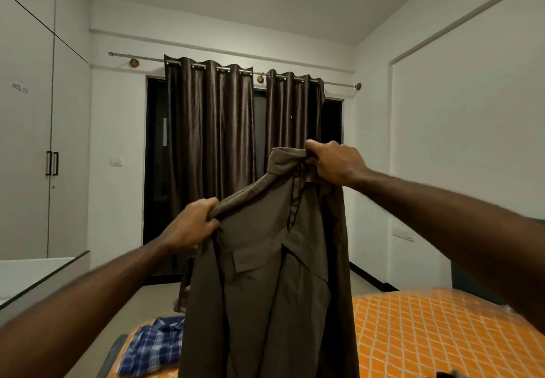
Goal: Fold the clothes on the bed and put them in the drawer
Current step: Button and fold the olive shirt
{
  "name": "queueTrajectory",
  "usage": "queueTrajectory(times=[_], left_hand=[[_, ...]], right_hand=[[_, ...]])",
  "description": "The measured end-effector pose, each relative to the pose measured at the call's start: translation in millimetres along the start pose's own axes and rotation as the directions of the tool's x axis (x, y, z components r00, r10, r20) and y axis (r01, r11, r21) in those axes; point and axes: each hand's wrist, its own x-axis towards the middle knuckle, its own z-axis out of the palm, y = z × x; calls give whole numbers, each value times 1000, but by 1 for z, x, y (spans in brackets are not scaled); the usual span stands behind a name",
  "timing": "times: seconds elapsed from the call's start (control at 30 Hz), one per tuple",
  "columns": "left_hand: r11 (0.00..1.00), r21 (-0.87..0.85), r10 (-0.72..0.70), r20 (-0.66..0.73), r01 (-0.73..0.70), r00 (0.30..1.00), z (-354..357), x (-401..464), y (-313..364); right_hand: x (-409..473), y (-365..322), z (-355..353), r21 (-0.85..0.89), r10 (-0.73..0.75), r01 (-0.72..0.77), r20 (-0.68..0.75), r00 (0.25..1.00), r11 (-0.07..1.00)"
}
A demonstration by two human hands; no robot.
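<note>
Holding the brown shirt (265, 274) up over the bed (427, 333) — left hand (188, 224) gripping one shoulder, right hand (333, 162) the collar — folding barely begun; next, lay it flat.

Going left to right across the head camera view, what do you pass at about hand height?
Wardrobe handles → wall switch → left hand → brown shirt → right hand → white right wall.

One camera sits on the person's head, looks forward across the room, close behind both raised hands, bed (427, 333) below them.
</note>
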Motion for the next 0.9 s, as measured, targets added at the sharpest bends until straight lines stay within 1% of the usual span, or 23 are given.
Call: queueTrajectory(times=[0.1, 0.17, 0.2, 0.23, 0.3, 0.37, 0.4, 0.43, 0.5, 0.53, 0.57, 0.6, 0.63, 0.67, 0.73, 0.77, 0.8, 0.83, 0.9], left_hand=[[985, -156, -96, -126, 75, 987, -14, 10, 11], [962, -261, -136, -197, 81, 971, -30, 16, 22], [939, -338, -138, -191, 67, 972, -40, 18, 27], [896, -441, -136, -153, 56, 979, -51, 18, 29], [769, -630, -132, 12, 110, 991, -73, 14, 33], [688, -694, -114, 188, 214, 976, -95, 6, 34], [668, -698, -95, 266, 260, 959, -105, 2, 33], [637, -702, -89, 342, 318, 935, -112, -1, 31], [554, -732, -87, 422, 396, 902, -126, -5, 33], [512, -753, -62, 449, 414, 892, -128, -8, 34], [472, -774, -29, 465, 422, 885, -134, -10, 40], [455, -782, 8, 481, 425, 876, -135, -13, 43], [451, -785, 34, 491, 425, 870, -135, -14, 45], [455, -776, 60, 515, 436, 855, -134, -13, 41], [516, -719, 63, 573, 465, 817, -129, -7, 25], [567, -661, 43, 619, 491, 784, -117, -2, 13], [639, -574, 19, 676, 511, 736, -105, 0, 0], [736, -454, -9, 735, 502, 678, -95, 2, -10], [862, -196, -79, 860, 468, 505, -45, -4, -44]], right_hand=[[5, 10, -14, 55, 64, -65, 22, 998, 996], [12, 19, -34, 160, 59, -79, 125, 990, 984], [14, 24, -47, 238, 35, -85, 207, 978, 968], [14, 28, -61, 329, 12, -117, 304, 952, 937], [11, 33, -88, 478, -26, -252, 502, 864, 842], [7, 38, -106, 529, -55, -387, 639, 767, 755], [5, 39, -113, 536, -75, -429, 683, 726, 727], [4, 39, -117, 549, -105, -458, 713, 693, 700], [-3, 33, -127, 594, -182, -474, 727, 662, 650], [-7, 33, -126, 628, -213, -489, 720, 660, 605], [-9, 32, -130, 662, -221, -492, 696, 683, 566], [-11, 33, -129, 692, -226, -481, 668, 709, 539], [-12, 33, -127, 710, -220, -479, 650, 727, 516], [-12, 35, -123, 711, -220, -479, 649, 728, 514], [-12, 39, -106, 692, -227, -488, 672, 705, 532], [-12, 44, -87, 670, -231, -523, 705, 670, 526], [-13, 51, -65, 631, -207, -540, 735, 645, 557], [-13, 54, -50, 586, -178, -542, 760, 625, 602], [-24, 58, 6, 500, -137, -560, 814, 564, 661]])
